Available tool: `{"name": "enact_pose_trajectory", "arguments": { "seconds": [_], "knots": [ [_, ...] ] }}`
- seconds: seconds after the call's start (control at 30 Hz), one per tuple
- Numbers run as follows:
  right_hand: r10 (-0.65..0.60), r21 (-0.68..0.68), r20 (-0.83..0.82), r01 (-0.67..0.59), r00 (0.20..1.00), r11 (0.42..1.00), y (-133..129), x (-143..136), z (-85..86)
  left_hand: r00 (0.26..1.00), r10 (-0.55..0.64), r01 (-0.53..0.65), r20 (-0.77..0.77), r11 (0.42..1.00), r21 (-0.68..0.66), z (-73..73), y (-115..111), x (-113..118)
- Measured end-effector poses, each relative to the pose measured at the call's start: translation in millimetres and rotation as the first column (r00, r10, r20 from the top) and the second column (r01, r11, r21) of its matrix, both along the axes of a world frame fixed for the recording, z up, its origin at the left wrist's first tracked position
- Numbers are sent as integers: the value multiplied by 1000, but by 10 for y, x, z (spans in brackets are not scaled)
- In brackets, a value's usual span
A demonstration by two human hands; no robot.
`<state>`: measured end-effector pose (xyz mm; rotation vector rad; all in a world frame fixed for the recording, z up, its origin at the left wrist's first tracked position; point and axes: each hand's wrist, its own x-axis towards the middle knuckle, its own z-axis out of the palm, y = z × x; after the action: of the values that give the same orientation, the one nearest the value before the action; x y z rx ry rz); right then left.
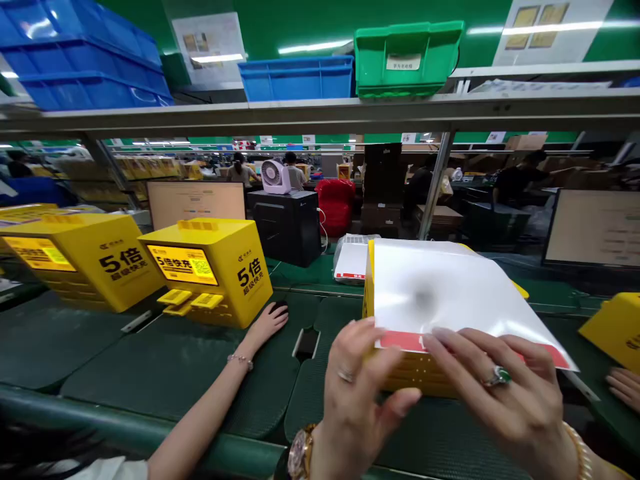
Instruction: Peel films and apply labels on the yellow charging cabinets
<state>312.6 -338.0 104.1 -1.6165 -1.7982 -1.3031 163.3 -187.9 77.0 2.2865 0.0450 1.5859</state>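
Observation:
A glossy white sheet [450, 287] with a red strip along its near edge lies over a yellow box [415, 373] in front of me. My right hand [505, 387] has its fingertips closed on the red strip; its thumb is hidden. A small white bit shows at those fingertips, too small to name. My left hand [360, 393] is at the sheet's near left corner, fingers bent and slightly blurred, thumb standing apart from them. Behind the box lies a stack of similar white sheets [351, 259].
To the left stand a yellow box with a lit screen [215, 267] and another yellow box [85, 260]. A co-worker's hand [270, 323] rests on a black mouse. Another person's hand [625, 387] is at far right. Overhead, a shelf [300, 113] carries blue and green bins.

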Motion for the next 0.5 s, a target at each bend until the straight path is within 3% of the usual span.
{"name": "enact_pose_trajectory", "arguments": {
  "seconds": [0.03, 0.07, 0.1, 0.17, 0.2, 0.23, 0.27, 0.33, 0.4, 0.5],
  "knots": [
    [2, 1, 9, -2, 1000, 1000, 0, 35, -36, 998, -67, 59, -19, 954, -295, -69, -6, -43],
    [13, 9, -3, -13, 1000, 1000, -7, 73, -75, 984, -178, 140, -13, 812, -567, -117, -5, -54],
    [27, 18, -21, -26, 999, 999, -21, 109, -116, 948, -318, 227, 33, 597, -770, -140, -4, -35],
    [48, 44, -70, -45, 996, 998, -71, 165, -190, 795, -567, 346, 216, 131, -929, -126, -22, 80],
    [56, 58, -113, -50, 992, 997, -106, 182, -221, 706, -635, 370, 313, -46, -928, -101, -48, 166],
    [70, 51, -181, -62, 981, 997, -146, 194, -247, 636, -665, 384, 392, -168, -908, -73, -88, 264],
    [92, 27, -278, -89, 956, 996, -193, 199, -269, 584, -680, 394, 444, -241, -887, -48, -144, 369],
    [133, -11, -501, -160, 855, 987, -300, 199, -310, 515, -707, 413, 485, -291, -863, -20, -295, 580],
    [151, 51, -653, -156, 742, 986, -418, 191, -357, 471, -746, 435, 470, -267, -860, -28, -474, 774],
    [144, 185, -750, -3, 646, 983, -578, 171, -431, 436, -801, 476, 411, -183, -860, -73, -704, 998]
  ]
}}
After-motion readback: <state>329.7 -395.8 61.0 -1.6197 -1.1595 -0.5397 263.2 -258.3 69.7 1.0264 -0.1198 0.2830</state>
